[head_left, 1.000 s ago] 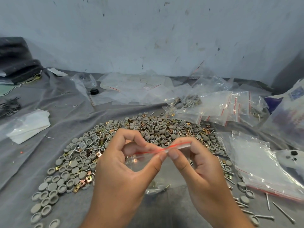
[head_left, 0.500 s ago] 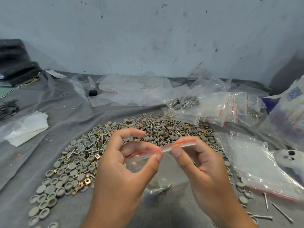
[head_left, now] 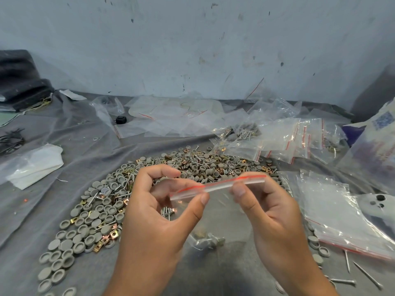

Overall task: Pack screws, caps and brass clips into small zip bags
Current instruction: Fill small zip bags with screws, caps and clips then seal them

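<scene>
A small clear zip bag (head_left: 218, 212) with a red strip along its top hangs in front of me, with a few caps and screws at its bottom. My left hand (head_left: 154, 218) pinches the left end of the zip strip between thumb and fingers. My right hand (head_left: 271, 212) pinches the strip further right. Behind the hands a wide pile of grey caps, brass clips and screws (head_left: 192, 165) spreads over the grey cloth (head_left: 42, 206).
Empty zip bags (head_left: 333, 210) lie at the right, with loose screws (head_left: 367, 274) in front of them. Filled bags (head_left: 267, 139) and clear plastic sheets (head_left: 175, 118) lie at the back. A white folded bag (head_left: 34, 165) lies left; a dark bundle (head_left: 19, 82) far left.
Both hands have lifted the bag's top slightly and the right hand has slid along the zip strip to the right, so more of the strip shows between the hands.
</scene>
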The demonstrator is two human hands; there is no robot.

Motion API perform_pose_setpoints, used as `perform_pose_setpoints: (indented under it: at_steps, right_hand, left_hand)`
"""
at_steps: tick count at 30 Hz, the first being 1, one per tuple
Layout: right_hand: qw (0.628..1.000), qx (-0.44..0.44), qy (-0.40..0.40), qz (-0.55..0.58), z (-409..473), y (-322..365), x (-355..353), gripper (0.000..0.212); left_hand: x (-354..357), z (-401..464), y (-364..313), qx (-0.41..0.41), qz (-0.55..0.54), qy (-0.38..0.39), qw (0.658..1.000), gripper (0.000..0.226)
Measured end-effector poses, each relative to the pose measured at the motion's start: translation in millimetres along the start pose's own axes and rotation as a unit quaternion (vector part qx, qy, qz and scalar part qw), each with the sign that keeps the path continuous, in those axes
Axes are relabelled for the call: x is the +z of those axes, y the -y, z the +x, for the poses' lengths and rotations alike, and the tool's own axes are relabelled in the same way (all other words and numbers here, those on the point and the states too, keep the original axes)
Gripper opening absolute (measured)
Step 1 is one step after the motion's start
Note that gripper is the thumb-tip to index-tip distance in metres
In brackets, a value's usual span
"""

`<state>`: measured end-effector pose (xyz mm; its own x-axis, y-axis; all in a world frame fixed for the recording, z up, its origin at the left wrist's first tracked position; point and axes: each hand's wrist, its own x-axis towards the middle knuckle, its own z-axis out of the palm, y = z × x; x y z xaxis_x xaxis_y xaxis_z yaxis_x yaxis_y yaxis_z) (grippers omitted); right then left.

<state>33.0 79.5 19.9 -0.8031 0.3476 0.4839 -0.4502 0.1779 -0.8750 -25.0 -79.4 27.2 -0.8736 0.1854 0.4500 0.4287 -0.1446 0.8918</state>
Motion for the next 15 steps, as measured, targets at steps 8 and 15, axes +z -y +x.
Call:
perform_pose_setpoints:
  at_steps: [8,15]
  right_hand:
    - [1.000,0.006,-0.008,-0.004,0.7,2.3,-4.4,0.015]
    - [0.999,0.005,-0.038,-0.008,3.3,0.3,-7.0,0.016]
  left_hand:
    - [-0.3,-1.2,-1.8,0.012,0.016,0.006,1.000,0.037]
    - [-1.2,2.8,-3.5,-0.041,-0.027,-0.017,0.999,0.047]
